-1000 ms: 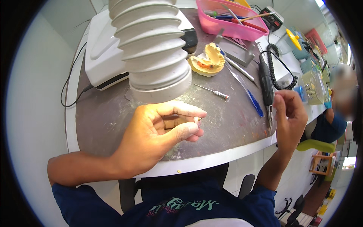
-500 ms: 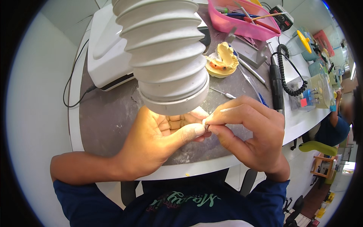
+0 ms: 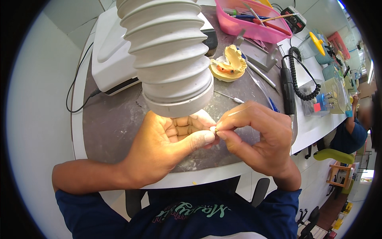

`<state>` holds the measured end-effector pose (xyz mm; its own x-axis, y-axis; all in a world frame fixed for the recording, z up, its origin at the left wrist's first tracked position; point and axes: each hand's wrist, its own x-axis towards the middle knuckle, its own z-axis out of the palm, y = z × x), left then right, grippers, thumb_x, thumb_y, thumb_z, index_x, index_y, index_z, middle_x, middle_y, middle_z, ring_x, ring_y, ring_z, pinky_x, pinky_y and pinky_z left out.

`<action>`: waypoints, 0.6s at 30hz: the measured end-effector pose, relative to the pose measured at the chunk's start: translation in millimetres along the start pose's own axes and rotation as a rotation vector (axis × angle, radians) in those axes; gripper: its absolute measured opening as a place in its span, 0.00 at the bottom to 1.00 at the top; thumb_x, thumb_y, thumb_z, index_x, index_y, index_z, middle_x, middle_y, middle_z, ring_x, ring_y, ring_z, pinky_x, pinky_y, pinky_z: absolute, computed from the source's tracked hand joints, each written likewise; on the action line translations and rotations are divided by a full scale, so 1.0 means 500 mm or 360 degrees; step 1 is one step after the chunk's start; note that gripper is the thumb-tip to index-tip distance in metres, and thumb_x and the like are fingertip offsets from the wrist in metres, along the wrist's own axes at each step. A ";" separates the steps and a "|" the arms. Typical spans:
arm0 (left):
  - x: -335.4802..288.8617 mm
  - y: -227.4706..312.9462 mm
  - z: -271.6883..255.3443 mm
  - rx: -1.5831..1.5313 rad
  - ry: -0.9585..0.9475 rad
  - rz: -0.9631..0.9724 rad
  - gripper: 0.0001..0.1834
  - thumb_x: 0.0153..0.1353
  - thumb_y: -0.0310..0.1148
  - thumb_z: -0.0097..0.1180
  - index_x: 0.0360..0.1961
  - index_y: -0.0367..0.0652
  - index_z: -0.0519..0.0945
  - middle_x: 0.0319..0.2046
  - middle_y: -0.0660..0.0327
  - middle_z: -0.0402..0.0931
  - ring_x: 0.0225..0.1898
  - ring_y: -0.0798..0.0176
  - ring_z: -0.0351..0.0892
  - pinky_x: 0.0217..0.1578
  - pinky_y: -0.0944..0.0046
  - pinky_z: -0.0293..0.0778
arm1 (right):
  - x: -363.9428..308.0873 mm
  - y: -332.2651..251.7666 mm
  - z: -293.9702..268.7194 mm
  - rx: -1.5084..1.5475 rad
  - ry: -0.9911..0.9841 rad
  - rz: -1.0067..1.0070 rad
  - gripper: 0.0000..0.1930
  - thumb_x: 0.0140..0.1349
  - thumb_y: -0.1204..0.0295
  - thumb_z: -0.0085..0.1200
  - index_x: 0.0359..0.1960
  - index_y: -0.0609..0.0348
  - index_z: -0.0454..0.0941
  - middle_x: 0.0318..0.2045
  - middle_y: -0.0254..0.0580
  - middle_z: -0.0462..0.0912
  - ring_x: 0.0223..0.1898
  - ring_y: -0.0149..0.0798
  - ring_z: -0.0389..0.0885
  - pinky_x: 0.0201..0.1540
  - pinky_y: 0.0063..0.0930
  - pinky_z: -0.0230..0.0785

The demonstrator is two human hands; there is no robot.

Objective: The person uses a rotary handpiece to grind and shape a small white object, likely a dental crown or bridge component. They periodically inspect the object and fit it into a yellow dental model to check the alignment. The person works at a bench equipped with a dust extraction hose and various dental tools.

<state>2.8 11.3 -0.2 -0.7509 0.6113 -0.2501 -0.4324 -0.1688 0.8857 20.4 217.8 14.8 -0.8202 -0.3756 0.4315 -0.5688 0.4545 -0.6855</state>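
Note:
Between my two hands a tiny whitish and brass-coloured piece (image 3: pixel 215 130) is pinched; it is too small and too covered to name. My left hand (image 3: pixel 161 147) grips it with thumb and fingertips, palm turned inward and lit. On the other side, my right hand (image 3: pixel 262 135) holds the same piece between thumb and index finger. Beyond the hands stands a cream plaster dental cast (image 3: pixel 235 63) with an orange-pink gum section (image 3: pixel 225 70). A thin metal hand instrument (image 3: pixel 229 96) lies on the grey bench mat (image 3: pixel 115 123) between the cast and my right hand.
A ribbed white suction hose (image 3: pixel 169 51) hangs just above my left fingers. A white machine (image 3: pixel 111 51) stands at left. Right of the cast are a grey stand (image 3: pixel 258 55), a black rotary handpiece (image 3: pixel 287 89) and a pink tool basket (image 3: pixel 246 26). Another person (image 3: pixel 348 133) sits far right.
The small piece has turned slightly in my fingers, and a brass-coloured part now shows. My right hand has shifted a little left. The whole view has moved slightly.

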 end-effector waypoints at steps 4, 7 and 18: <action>-0.001 -0.004 0.001 0.0011 -0.0016 0.0038 0.11 0.63 0.23 0.57 0.45 0.34 0.72 0.42 0.55 0.78 0.43 0.64 0.81 0.46 0.66 0.78 | -0.003 -0.001 0.000 -0.0014 0.0000 0.0008 0.06 0.52 0.82 0.62 0.31 0.63 0.79 0.25 0.41 0.81 0.26 0.35 0.83 0.28 0.26 0.73; -0.001 -0.004 0.001 0.0006 -0.0049 0.0052 0.11 0.63 0.23 0.57 0.45 0.35 0.72 0.42 0.55 0.78 0.44 0.64 0.81 0.46 0.65 0.78 | -0.007 -0.001 0.002 -0.0013 0.0009 0.0016 0.06 0.52 0.82 0.62 0.31 0.63 0.79 0.25 0.41 0.81 0.25 0.35 0.83 0.27 0.25 0.74; 0.000 -0.006 -0.001 0.0000 -0.0067 0.0029 0.11 0.64 0.22 0.55 0.46 0.34 0.71 0.43 0.54 0.77 0.45 0.63 0.81 0.46 0.65 0.79 | -0.011 -0.001 0.005 0.0039 0.0021 0.0032 0.06 0.53 0.83 0.60 0.32 0.65 0.79 0.26 0.42 0.81 0.27 0.35 0.84 0.30 0.25 0.75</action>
<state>3.8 11.5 -2.9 -0.7372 0.6398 -0.2170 -0.4187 -0.1805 0.8900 25.6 217.7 11.4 -0.8324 -0.3557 0.4250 -0.5505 0.4422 -0.7081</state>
